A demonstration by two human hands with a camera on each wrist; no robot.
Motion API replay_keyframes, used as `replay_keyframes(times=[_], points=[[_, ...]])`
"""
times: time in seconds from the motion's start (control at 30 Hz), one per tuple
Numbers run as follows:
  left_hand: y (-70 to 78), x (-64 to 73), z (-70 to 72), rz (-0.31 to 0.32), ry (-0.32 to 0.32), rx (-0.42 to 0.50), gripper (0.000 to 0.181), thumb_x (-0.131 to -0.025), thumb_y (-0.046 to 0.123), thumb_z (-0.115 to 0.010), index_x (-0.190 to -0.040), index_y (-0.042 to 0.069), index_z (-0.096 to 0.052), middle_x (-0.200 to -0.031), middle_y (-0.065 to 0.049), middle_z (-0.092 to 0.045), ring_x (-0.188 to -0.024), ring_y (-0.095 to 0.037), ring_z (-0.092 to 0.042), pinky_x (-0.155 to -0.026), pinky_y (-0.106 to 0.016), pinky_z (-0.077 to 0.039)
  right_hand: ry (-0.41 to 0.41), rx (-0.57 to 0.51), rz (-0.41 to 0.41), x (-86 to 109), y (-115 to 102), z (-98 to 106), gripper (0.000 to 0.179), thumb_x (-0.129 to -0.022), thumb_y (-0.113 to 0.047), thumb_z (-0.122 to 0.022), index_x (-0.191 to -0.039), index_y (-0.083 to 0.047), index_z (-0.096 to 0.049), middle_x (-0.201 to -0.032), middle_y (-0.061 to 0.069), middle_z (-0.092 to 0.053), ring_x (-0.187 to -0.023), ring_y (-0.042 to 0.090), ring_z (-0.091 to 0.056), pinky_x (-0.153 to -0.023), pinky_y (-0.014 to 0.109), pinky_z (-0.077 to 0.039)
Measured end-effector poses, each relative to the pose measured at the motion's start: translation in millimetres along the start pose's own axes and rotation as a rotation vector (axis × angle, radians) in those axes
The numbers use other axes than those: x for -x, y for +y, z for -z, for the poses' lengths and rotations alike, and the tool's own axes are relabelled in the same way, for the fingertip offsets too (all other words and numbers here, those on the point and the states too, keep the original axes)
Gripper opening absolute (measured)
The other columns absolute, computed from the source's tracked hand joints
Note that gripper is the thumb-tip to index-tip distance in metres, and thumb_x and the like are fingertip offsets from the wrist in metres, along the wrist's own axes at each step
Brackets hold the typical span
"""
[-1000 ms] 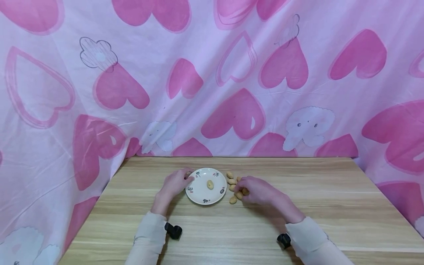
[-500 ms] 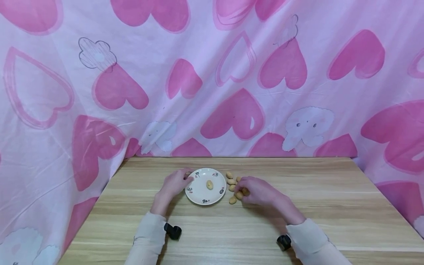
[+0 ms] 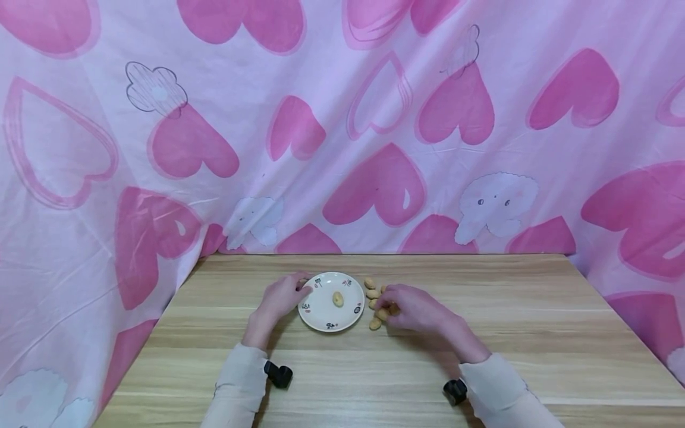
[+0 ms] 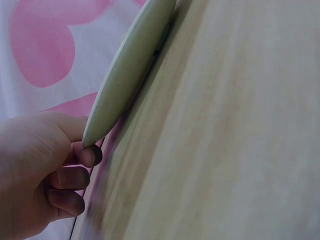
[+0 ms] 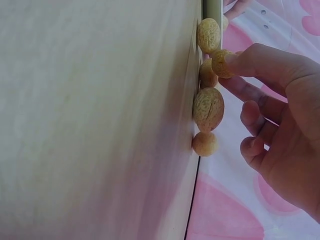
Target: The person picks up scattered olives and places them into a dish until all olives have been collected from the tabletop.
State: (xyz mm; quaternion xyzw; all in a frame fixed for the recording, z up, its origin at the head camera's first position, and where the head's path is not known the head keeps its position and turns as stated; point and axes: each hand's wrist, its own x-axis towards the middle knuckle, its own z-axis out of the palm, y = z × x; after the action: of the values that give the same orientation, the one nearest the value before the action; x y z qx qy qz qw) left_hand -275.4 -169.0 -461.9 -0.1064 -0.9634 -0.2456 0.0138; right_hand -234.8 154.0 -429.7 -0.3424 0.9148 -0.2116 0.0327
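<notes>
Some nuts (image 3: 382,314) lie partly hidden by the right hand (image 3: 415,308).

In my head view, some nuts (image 3: 370,283) hidden by the right hand (image 3: 411,307), count uncertain, prints (image 3: 357,309) on the plate (image 3: 321,312) too small for me to read, sleeves (image 3: 241,367) cut by the bottom edge, in my left wrist view, plate cropped at top

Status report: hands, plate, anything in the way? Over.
Left hand pinches edge of plate. Right hand pinches one nut. Lone nut on plate. Loose nuts between right hand and plate.
</notes>
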Motion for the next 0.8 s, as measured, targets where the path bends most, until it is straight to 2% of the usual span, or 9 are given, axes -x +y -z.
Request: replay_keyframes(times=[0.23,0.47,0.8], points=[[-0.4,-0.1,-0.5,-0.002,0.004,0.001,0.035,-0.094,0.03,-0.067,-0.128,0.022,-0.066,-0.095,-0.003,-0.072,-0.083,-0.016,-0.062,-0.077,-0.043,-0.05,0.034,0.008,0.036,-3.1,-3,0,0.02,-0.083,-0.013,-0.074,-0.102,-0.02,-0.075,-0.095,-0.009,-0.065,-0.087,0.014,-0.061,-0.079,0.026,-0.05],[-0.5,0.3,-0.7,-0.006,0.011,0.007,0.034,-0.094,0.03,-0.066,-0.127,0.022,-0.066,-0.092,-0.002,-0.07,-0.082,-0.016,-0.061,-0.076,-0.042,-0.05,0.057,0.003,0.048,-7.3,-6,-1,0.017,-0.085,-0.016,-0.075,-0.101,-0.02,-0.076,-0.089,-0.008,-0.063,-0.078,0.013,-0.059,-0.072,0.023,-0.047],[-0.1,0.9,-1.1,-0.005,0.017,0.012,0.033,-0.094,0.029,-0.067,-0.127,0.021,-0.067,-0.099,-0.005,-0.073,-0.09,-0.019,-0.065,-0.081,-0.046,-0.051,0.038,-0.011,0.026,-15.0,-12,-2,0.023,-0.083,-0.013,-0.074,-0.104,-0.022,-0.075,-0.092,-0.004,-0.063,-0.081,0.017,-0.058,-0.073,0.025,-0.044]])
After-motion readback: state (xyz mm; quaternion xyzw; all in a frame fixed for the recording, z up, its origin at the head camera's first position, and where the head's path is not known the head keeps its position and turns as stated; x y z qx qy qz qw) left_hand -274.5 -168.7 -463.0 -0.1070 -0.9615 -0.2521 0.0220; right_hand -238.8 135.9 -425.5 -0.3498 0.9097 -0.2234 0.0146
